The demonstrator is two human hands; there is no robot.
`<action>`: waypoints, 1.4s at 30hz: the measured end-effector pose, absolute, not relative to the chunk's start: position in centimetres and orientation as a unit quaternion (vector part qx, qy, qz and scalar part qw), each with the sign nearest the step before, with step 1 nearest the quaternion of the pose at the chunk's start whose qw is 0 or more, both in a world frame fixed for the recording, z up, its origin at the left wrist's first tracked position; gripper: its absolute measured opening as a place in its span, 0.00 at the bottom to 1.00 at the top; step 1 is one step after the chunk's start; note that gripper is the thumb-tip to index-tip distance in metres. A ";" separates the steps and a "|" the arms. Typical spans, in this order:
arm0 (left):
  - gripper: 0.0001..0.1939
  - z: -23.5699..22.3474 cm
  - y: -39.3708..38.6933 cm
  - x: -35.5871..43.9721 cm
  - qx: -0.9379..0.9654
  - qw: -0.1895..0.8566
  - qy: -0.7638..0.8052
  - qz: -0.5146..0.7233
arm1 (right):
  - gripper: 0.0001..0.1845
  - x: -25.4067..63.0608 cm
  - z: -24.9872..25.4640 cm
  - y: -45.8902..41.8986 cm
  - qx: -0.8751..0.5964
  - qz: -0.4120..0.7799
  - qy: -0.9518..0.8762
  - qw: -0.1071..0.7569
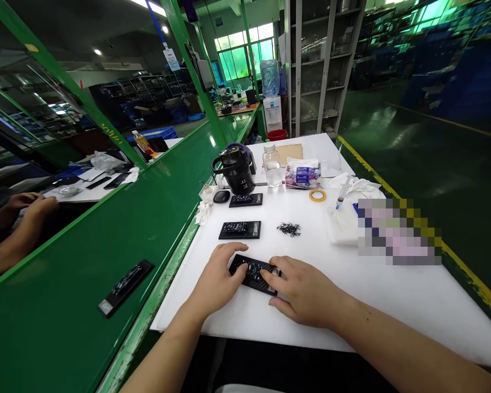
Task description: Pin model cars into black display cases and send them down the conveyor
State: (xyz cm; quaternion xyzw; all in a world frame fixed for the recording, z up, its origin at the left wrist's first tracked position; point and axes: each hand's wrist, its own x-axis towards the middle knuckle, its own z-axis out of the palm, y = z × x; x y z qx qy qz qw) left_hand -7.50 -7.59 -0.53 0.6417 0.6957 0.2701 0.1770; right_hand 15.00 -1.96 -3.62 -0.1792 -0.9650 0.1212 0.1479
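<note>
The left grip (216, 275) is lying palm-down across the near end of a black rectangular panel (253, 274), its fingers curling over the top surface, while the right grip (303, 289) is pressing in from the right, with its fingers spread over the panel's other end. Both grips are closed around the panel rather than open, though how firmly they are holding cannot be told. The panel is sitting flat near the near edge of a white worktop (393, 311), slightly angled and between the two hands. Just far of it, two similar black panels (240, 230) (246, 200) are lying in a line, and a small heap of thin black bits (288, 230) is sitting to their right. Farther along, a black flask (234, 170), a clear water bottle (271, 166) and a tissue pack (303, 176) are standing near the far end, with a yellow tape roll (317, 195) and a syringe (342, 192) towards the right. A crumpled white cloth (203, 213) is lying on the left edge. Another black panel (125, 287) is resting on a green conveyor belt (77, 234) to the left, and a pair of hands (30, 210) is showing beyond it at the far left, possibly reflected in glass.
</note>
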 end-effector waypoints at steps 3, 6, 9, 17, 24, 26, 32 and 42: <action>0.15 -1.7 -7.6 -6.8 0.607 0.182 0.711 0.306 | 0.28 14.9 -3.6 -1.9 -0.179 0.124 -0.965 0.145; 0.14 -2.7 -7.6 -6.2 0.588 0.174 0.720 0.325 | 0.27 14.9 -3.6 -1.9 -0.176 0.130 -0.965 0.145; 0.14 -3.0 -7.6 -6.0 0.577 0.175 0.727 0.329 | 0.27 14.9 -3.6 -1.9 -0.173 0.139 -0.964 0.145; 0.16 -3.1 -7.6 -6.0 0.590 0.177 0.713 0.335 | 0.27 14.5 -3.2 -2.0 -0.171 0.154 -0.963 0.142; 0.16 -3.2 -7.8 -5.9 0.592 0.171 0.708 0.344 | 0.26 14.3 -3.3 -1.9 -0.173 0.156 -0.961 0.148; 0.14 -3.2 -7.8 -5.9 0.593 0.168 0.704 0.353 | 0.29 14.5 -3.5 -1.8 -0.175 0.163 -0.959 0.153; 0.06 -3.2 -7.8 -6.0 0.605 0.167 0.691 0.358 | 0.34 14.7 -3.8 -1.8 -0.189 0.165 -0.950 0.185; 0.08 -1.2 -5.9 -6.0 0.634 0.199 0.700 0.263 | 0.36 14.6 -4.0 -1.5 -0.193 0.198 -0.942 0.191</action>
